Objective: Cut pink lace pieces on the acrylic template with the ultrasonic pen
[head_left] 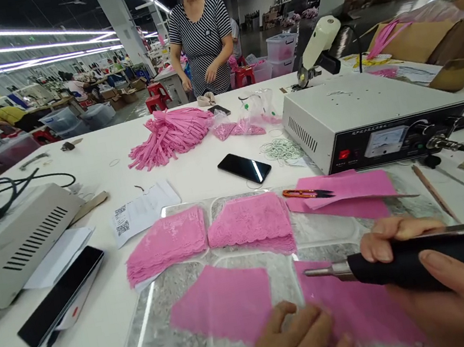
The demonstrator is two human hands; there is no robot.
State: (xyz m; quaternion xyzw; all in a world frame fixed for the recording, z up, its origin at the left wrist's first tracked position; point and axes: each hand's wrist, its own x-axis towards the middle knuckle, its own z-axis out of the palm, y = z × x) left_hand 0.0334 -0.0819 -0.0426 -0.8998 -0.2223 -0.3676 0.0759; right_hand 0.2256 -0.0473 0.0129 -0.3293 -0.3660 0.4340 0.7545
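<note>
My right hand is closed round a black handheld tool whose metal tip points left over a pink fabric piece. My left hand lies flat with fingers spread at the near edge, touching the pink fabric and next to another pink piece. Both pieces lie on a glass plate. Behind them sit two stacks of pink lace.
A white control box stands at right, with orange snips on pink sheets before it. A black phone, a pink strip pile, a grey machine at left. A person in stripes stands across the table.
</note>
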